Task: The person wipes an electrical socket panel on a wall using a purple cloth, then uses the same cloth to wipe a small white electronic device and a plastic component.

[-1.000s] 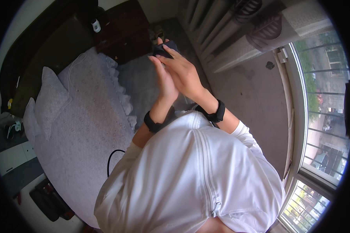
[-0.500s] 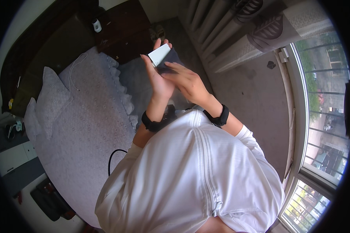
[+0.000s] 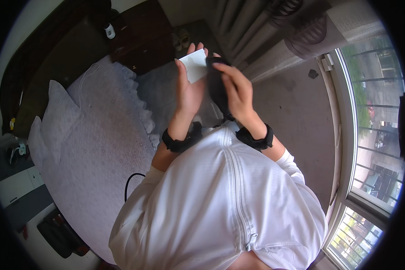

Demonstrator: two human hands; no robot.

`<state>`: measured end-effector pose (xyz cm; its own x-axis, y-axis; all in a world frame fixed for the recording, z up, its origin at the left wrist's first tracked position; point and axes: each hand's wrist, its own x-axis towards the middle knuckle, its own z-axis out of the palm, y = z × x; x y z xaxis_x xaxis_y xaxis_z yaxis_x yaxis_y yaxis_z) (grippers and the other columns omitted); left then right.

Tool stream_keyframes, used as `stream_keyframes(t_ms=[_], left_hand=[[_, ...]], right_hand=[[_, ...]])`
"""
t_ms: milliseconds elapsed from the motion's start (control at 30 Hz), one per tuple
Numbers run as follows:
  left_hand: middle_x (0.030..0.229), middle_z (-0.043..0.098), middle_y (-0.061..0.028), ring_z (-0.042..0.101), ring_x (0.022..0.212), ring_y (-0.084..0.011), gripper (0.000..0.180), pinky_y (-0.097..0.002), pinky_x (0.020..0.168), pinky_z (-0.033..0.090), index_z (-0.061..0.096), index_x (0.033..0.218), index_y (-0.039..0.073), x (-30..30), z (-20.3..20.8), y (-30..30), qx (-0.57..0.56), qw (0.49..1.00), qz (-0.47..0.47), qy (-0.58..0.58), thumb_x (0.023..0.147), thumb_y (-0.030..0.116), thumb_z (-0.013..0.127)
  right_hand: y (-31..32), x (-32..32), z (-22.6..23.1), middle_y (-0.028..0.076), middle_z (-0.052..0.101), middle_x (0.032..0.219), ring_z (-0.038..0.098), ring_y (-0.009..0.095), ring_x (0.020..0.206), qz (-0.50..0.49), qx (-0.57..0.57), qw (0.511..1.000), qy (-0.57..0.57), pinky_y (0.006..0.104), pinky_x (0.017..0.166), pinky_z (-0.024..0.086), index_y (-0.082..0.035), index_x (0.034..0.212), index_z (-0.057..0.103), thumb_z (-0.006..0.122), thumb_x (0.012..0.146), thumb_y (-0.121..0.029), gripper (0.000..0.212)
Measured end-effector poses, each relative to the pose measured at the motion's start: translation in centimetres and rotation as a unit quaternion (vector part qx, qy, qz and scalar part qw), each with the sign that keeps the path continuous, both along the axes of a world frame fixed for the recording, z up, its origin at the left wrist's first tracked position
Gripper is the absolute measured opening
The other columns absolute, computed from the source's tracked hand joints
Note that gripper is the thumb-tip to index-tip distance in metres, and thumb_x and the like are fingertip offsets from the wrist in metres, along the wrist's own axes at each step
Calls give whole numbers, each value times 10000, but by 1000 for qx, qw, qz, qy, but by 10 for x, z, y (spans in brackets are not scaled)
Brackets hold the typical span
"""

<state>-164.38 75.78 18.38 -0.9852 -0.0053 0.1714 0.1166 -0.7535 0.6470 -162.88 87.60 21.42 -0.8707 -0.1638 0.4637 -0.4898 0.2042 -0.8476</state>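
Note:
My left hand (image 3: 190, 94) is raised ahead of my chest, palm up, with fingers and thumb around a flat white card (image 3: 194, 66). A long dark piece of thin cloth (image 3: 217, 87), sock-like in shape, hangs down beside the card. My right hand (image 3: 242, 92) grips this cloth near its upper end, its fingertips pressed onto it. Cloth and card lie close together at the card's right edge; whether they still touch is hard to make out. A dark band sits on each of my wrists.
To the left stands a bed (image 3: 108, 148) with a pale patterned cover and pillows. A dark wooden cabinet (image 3: 144, 36) with a white device (image 3: 109, 31) on it is ahead. Shoes (image 3: 181, 39) lie on the floor beyond my hands. Curtains (image 3: 274, 49) and a barred window (image 3: 375, 121) are at right.
My right hand has moved right, drawing the dark cloth off the palm and away from the card. More of the card shows, and the cloth now hangs lengthwise.

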Motion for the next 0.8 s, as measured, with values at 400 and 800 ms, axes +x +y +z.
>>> stream_keyframes(t_ms=[400,800], left_hand=[[1360,259,-124,255,1254,-229,659,-353,1033,184,208,1325,17,13,19,8,-64,997,-22,24,886,509,201],[1338,304,-110,312,1212,-223,620,-321,1012,209,141,1360,147,7,7,9,2,997,57,-47,875,524,227]], right_hand=[[3,-39,-38,197,538,1062,535,318,958,-111,93,987,-74,324,789,424,-25,1119,497,440,802,-24,322],[8,-2,-7,120,585,926,546,313,861,-129,145,965,174,339,739,441,-33,999,573,499,709,48,310]])
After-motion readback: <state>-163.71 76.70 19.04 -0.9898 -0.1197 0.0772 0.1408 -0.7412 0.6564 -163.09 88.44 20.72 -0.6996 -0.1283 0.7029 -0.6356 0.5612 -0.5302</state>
